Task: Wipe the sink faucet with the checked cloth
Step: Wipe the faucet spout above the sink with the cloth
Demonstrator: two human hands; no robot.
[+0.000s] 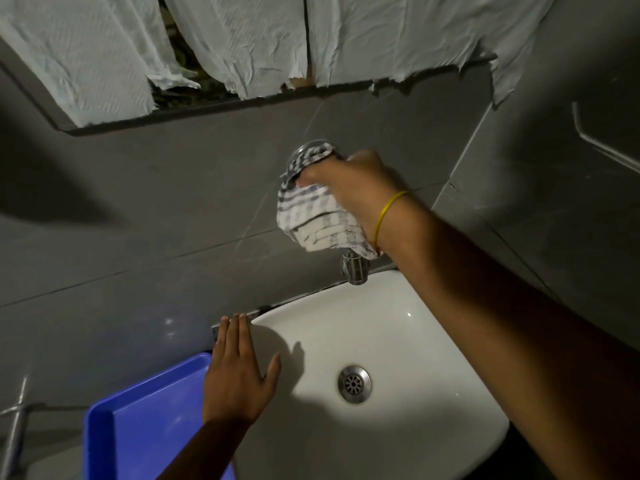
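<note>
A chrome faucet is fixed to the grey tiled wall above a white sink (450, 341). Only its round wall flange at the top and its spout end (354, 270) show. The blue-and-white checked cloth (317, 216) is draped over the rest of the faucet. My right hand (353, 188), with a yellow band on the wrist, grips the cloth and presses it against the faucet near the flange. My left hand (239, 368) lies flat with fingers spread on the sink's left rim, holding nothing.
A blue plastic tray (138, 427) sits left of the sink under my left forearm. A mirror covered with torn paper sheets (242, 46) hangs above. A metal fitting (17, 420) sticks out at the far left. The drain (354, 383) lies mid-basin.
</note>
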